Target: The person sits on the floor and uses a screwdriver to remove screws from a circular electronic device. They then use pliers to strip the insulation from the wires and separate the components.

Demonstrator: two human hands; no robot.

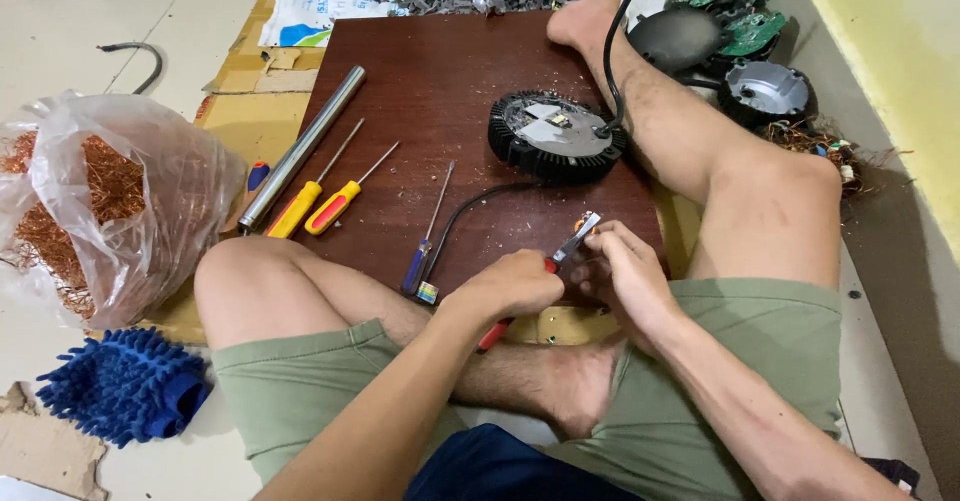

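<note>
I sit on the floor at a dark brown board. My left hand is closed on red-handled pliers, whose jaws point up to the right. My right hand pinches a small orange and white part at the plier tips. A round black finned lamp housing lies on the board just beyond, with a black cable rising from it. Another black cable curves toward my hands.
Two yellow-handled screwdrivers, a blue-handled one and a metal tube lie on the board. A plastic bag of copper wire and a blue mop mitt sit left. Circuit boards and housings are piled at the right.
</note>
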